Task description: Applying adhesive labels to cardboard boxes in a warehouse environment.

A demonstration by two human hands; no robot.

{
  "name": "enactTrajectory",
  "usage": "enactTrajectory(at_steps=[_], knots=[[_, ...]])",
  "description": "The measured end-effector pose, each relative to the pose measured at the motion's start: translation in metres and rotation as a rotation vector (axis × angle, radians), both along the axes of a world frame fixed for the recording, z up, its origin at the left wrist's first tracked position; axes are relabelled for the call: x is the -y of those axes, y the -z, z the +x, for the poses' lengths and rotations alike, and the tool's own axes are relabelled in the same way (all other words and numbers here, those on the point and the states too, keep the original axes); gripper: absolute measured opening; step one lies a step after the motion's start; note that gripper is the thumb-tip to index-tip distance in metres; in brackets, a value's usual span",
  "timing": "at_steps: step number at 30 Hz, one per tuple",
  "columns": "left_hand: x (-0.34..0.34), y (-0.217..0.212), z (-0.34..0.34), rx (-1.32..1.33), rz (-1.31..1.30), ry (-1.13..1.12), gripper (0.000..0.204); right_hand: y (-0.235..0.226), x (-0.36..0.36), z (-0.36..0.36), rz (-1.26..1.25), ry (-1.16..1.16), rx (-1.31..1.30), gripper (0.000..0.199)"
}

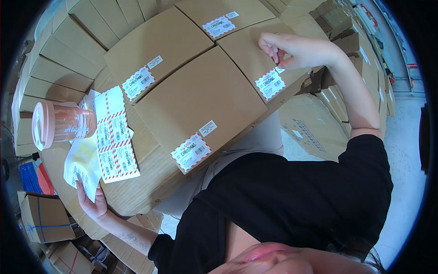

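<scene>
Cardboard boxes [200,91] as surface, more stacked around. Right hand [292,48] pinching small white sticker [279,69] on far box. Left hand [91,203] holding pale backing sheet [84,166], long axis running away from body.

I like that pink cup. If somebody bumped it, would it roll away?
Probably yes. The pink lidded cup lies on its side on the cardboard, and its round body looks apt to roll. The lid looks wider than the base, so it might curve rather than go straight. It seems to be see-through plastic, so likely light and easily nudged.
</scene>
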State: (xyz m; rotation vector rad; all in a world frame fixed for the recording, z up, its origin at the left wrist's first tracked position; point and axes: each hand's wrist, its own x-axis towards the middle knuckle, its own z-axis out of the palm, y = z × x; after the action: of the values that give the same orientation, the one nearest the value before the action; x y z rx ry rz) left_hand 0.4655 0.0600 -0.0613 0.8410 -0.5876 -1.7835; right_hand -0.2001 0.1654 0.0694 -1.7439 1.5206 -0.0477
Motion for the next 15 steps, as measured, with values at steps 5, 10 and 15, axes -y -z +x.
enactTrajectory(at_steps=[5, 10, 15], knots=[[-0.003, -0.003, -0.005, 0.023, 0.001, -0.057, 0.051, -0.004, -0.006, 0.016, -0.062, -0.047, -0.242, 0.035], [-0.008, -0.002, -0.013, 0.278, -0.151, -0.281, 0.048, 0.001, -0.020, -0.006, -0.120, 0.116, -0.315, 0.039], [-0.085, -0.048, -0.105, 1.310, -0.469, -0.758, 0.037, 0.024, -0.031, -0.026, -0.364, 0.114, -0.108, 0.041]])
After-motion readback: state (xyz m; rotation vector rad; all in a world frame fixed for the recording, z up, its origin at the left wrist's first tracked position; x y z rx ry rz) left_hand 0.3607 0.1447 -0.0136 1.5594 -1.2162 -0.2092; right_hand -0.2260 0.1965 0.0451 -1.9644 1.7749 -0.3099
